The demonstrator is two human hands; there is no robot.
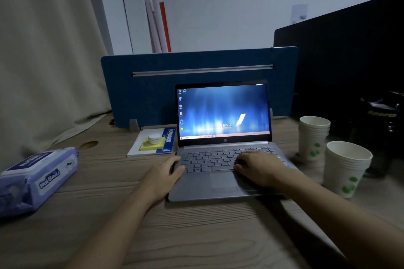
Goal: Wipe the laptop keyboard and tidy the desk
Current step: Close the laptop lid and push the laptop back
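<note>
A silver laptop [223, 188] stands open in the middle of the wooden desk [196, 236], its screen lit blue. My left hand [166, 172] rests at the laptop's left edge, thumb on the lower left keys of the keyboard [209, 157]. My right hand [258, 166] lies flat over the right half of the keys and the palm rest, holding nothing. A blue pack of wet wipes [37, 179] lies at the desk's left edge, well away from both hands.
A notebook [153, 142] with a yellow sticky pad and a small white jar lies left of the screen. Two stacks of paper cups [347, 168] [313, 137] stand right of the laptop. A blue divider panel [196, 85] closes the back; dark objects fill the right.
</note>
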